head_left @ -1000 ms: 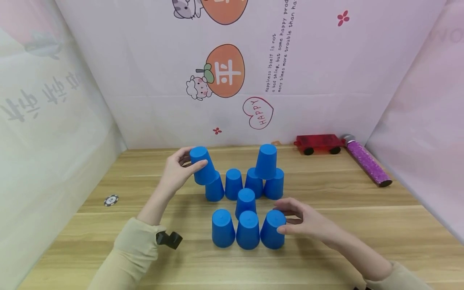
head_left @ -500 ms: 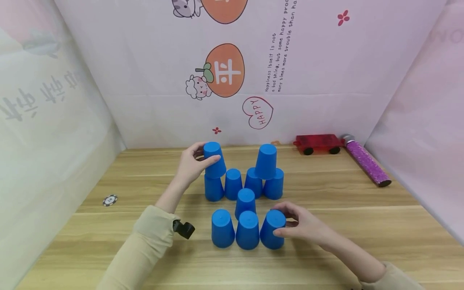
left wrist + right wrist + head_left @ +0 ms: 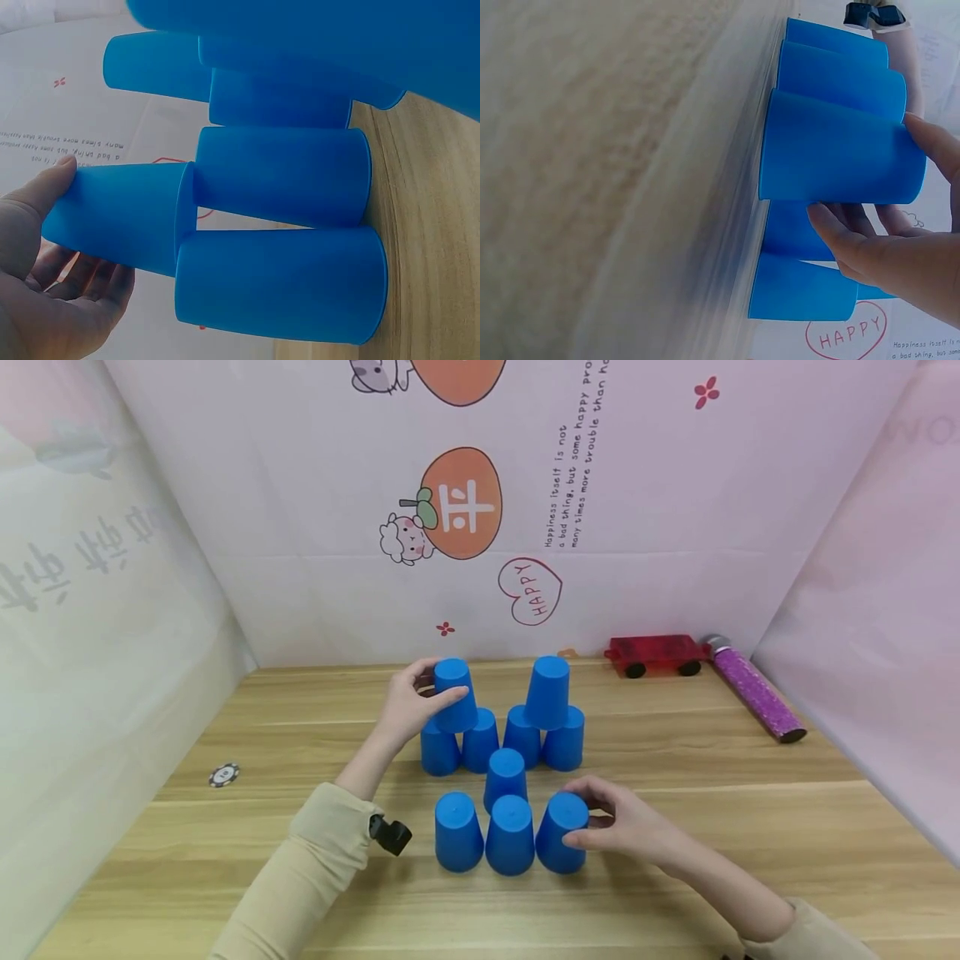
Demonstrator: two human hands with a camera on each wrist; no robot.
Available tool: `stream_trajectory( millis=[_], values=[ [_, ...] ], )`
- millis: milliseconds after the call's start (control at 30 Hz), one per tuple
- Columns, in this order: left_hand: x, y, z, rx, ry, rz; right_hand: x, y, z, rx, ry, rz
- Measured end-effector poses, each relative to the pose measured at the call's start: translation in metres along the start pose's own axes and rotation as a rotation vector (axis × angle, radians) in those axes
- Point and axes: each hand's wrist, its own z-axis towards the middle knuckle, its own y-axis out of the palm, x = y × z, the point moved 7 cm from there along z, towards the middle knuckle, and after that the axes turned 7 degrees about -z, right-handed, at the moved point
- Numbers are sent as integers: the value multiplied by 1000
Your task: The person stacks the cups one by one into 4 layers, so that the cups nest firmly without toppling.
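Note:
My left hand (image 3: pixel 408 706) grips an upside-down blue cup (image 3: pixel 456 703) between thumb and fingers. In the left wrist view that held cup (image 3: pixel 120 214) has its rim at the bases of two blue cups (image 3: pixel 281 285) standing side by side. My right hand (image 3: pixel 630 828) is curled around the right-hand cup (image 3: pixel 558 842) of the front row, thumb in front and fingers behind. Two more front cups (image 3: pixel 510 843) stand to its left, and a single cup (image 3: pixel 506 781) stands just behind. At the back right, one cup (image 3: pixel 547 693) rests across two others (image 3: pixel 564 743).
A red toy cart (image 3: pixel 656 653) and a purple glittery tube (image 3: pixel 757 693) lie at the back right of the wooden table (image 3: pixel 675 902). On the left is a poker chip (image 3: pixel 224 775). Printed white sheets (image 3: pixel 645 527) wall in the back and sides.
My left hand has carried its cup rightward, from beside the back-left pair to over the gap between those two cups. The right hand has stayed at the front-right cup.

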Motion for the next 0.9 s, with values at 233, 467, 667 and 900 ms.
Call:
stream_trajectory(
  millis=[233,467,667,900],
  values=[
    [-1,1,0,-10,-6,13,-2,-1,0,3,-5,-15],
    [1,2,0,-29,20,15,-2,-1,0,3,-5,-11],
    [0,1,-1,-30,15,-2,-3,-1,0,8,-7,-17],
    [-1,1,-3,-22,4,-3,-3,-2,0,22,-9,-20]
  ],
)
